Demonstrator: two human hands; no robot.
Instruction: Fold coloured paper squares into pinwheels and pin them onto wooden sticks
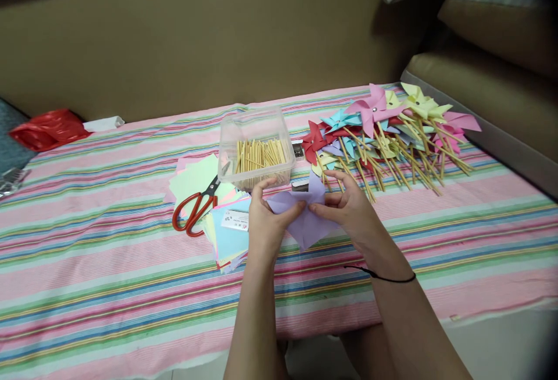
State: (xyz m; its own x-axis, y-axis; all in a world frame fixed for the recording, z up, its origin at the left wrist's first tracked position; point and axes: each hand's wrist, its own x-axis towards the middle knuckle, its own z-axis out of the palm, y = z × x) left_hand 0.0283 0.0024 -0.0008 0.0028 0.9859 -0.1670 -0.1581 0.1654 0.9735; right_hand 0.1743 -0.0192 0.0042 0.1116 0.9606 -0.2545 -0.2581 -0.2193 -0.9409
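Note:
Between my two hands is a sheet of purple paper [307, 230], creased and with cuts showing near its upper edge. My left hand [272, 214] grips its left side, thumb on top. On the other side my right hand [344, 205] pinches it the same way, the thumbs nearly meeting at the middle. Just beyond my hands stands a clear plastic box [226, 153] holding many short wooden sticks [261, 154]. A small dark object with a pale edge [300, 186] lies behind the paper, partly hidden.
Red-handled scissors [196, 208] rest on coloured paper sheets [231, 237], with a small white printed packet [235, 220] on top. Finished paper pinwheels [375, 110] lie heaped at right. A red plastic bag [51, 130] sits far left on the striped cloth [108, 240].

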